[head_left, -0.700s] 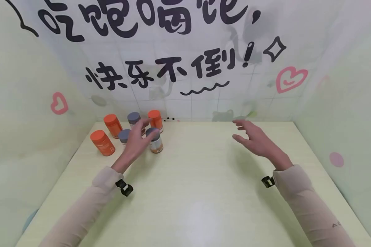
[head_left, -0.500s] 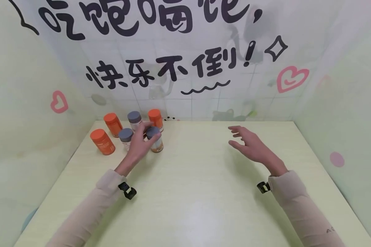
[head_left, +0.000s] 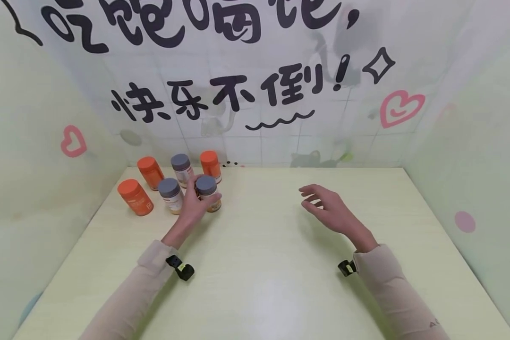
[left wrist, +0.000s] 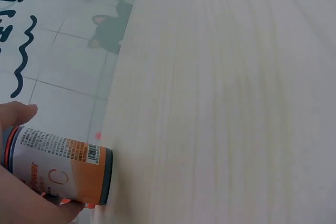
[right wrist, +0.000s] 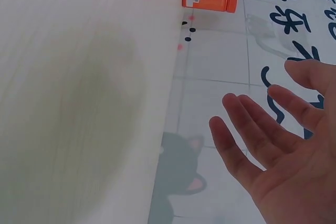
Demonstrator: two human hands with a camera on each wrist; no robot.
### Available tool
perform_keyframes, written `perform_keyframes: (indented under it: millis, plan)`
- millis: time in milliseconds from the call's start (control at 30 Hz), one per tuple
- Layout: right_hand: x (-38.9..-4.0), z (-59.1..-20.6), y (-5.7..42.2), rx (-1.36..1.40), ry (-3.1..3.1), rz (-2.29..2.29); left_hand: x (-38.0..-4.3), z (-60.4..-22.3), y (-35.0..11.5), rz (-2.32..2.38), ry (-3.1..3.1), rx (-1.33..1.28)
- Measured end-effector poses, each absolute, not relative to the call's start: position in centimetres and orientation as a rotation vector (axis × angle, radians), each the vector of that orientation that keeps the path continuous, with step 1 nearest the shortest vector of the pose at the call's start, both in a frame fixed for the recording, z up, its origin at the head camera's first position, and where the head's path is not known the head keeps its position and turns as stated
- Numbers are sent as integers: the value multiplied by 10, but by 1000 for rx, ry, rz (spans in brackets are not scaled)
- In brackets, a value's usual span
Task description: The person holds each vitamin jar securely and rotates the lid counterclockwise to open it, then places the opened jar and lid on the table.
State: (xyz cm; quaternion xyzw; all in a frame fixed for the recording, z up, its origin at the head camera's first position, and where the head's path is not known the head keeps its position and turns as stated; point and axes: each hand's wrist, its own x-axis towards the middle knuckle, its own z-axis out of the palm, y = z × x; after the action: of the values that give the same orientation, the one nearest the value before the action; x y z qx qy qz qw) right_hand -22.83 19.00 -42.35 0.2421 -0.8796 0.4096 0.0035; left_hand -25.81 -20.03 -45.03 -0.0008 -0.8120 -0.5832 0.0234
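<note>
My left hand (head_left: 191, 208) is around the front-right pill bottle (head_left: 207, 185), which has a grey cap and a white and orange label. The thumb crosses its front, and the fingers reach around its left side, partly hidden by it. In the left wrist view this bottle (left wrist: 63, 163) lies between thumb and fingers, base close to the table. Just left of the hand stands another grey-capped bottle (head_left: 170, 194). My right hand (head_left: 329, 210) hovers over the right half of the table, fingers loosely bent, holding nothing.
Behind the left hand stand a grey-capped bottle (head_left: 182, 166) and an orange bottle (head_left: 210, 165). Two more orange bottles, one at the back (head_left: 150, 172) and one nearer (head_left: 135, 197), stand at left. Printed walls bound the pale table (head_left: 259, 264) at the back and sides.
My left hand has come down to the front-right bottle, its fingers now around it. My right hand has moved left and nearer to me. The head view has shifted slightly.
</note>
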Motion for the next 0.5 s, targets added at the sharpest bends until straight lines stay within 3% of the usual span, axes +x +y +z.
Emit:
perform_keyframes:
  millis: [500]
  plan:
    - [-232,-431,179,810,-2810,1310,-268,-466,-194,-1893,-2680,-62]
